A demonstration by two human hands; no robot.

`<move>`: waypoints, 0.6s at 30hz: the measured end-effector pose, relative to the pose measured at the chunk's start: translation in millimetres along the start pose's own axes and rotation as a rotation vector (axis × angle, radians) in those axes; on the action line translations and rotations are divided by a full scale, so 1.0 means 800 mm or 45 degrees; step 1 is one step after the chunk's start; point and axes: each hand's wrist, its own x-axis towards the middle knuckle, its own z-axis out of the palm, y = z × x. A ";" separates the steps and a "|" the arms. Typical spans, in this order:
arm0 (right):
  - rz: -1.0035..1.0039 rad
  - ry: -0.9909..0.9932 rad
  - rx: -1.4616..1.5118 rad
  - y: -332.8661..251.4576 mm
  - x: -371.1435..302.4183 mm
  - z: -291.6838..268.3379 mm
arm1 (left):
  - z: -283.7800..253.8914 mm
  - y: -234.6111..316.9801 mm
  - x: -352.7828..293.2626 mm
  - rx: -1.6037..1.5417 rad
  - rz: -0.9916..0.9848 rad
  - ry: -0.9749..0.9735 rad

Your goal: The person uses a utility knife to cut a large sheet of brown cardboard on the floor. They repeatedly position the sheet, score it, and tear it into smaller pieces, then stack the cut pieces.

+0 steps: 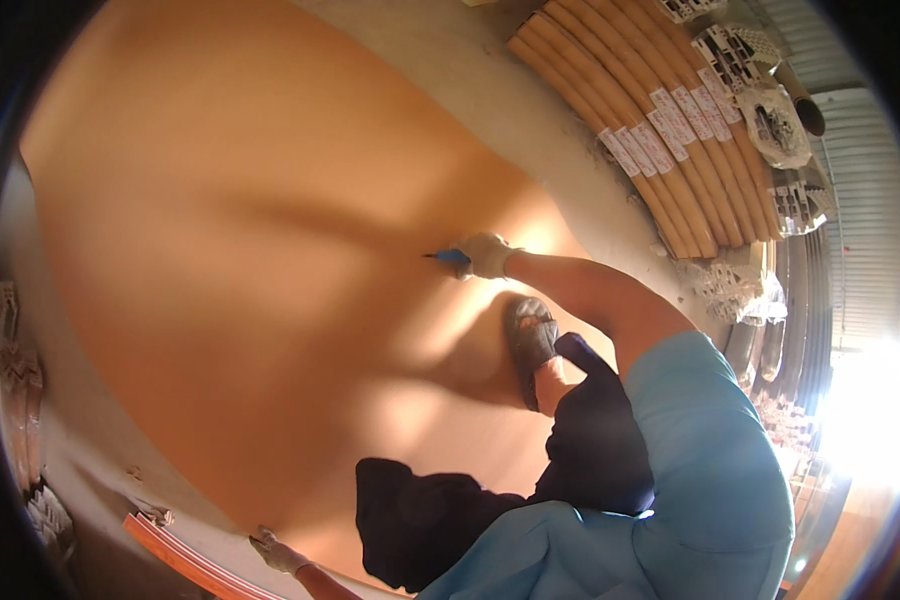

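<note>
A large smooth orange-tan sheet (pixel 220 280) is spread over the floor beneath me. My right hand (pixel 487 256), in a pale glove, is closed around a small blue tool (pixel 452 257) with a narrow dark tip. That tip points left, low over the sheet; contact with the surface cannot be made out. Far off at the lower left, my left hand (pixel 278 553), also gloved and dark at the fingertips, rests at the sheet's edge with its fingers stretched out. My foot in a dark sandal (pixel 530 345) stands on the sheet just below the right hand.
Long brown cardboard tubes (pixel 660 120) with white labels lie in a row at the upper right, beside plastic-wrapped profiles (pixel 775 125). An orange-red strip (pixel 195 560) lies next to my left hand. More wrapped bundles (pixel 18 390) stand along the left. Bright light enters at the right.
</note>
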 end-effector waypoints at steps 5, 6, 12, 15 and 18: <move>0.149 0.179 -0.030 -0.023 -0.007 0.010 | 0.015 -0.016 -0.004 -0.432 0.124 -0.014; 0.211 0.130 0.262 -0.025 -0.012 0.014 | 0.015 -0.024 -0.002 -0.417 0.250 -0.078; -0.073 0.144 0.005 -0.014 -0.010 0.012 | 0.029 -0.044 -0.009 -0.653 0.071 0.146; -0.148 0.203 -0.070 0.011 0.003 0.014 | 0.026 -0.020 -0.023 -0.797 -0.008 0.232; -0.037 0.049 -0.052 0.042 0.022 0.014 | 0.012 0.000 -0.036 -0.734 -0.060 0.196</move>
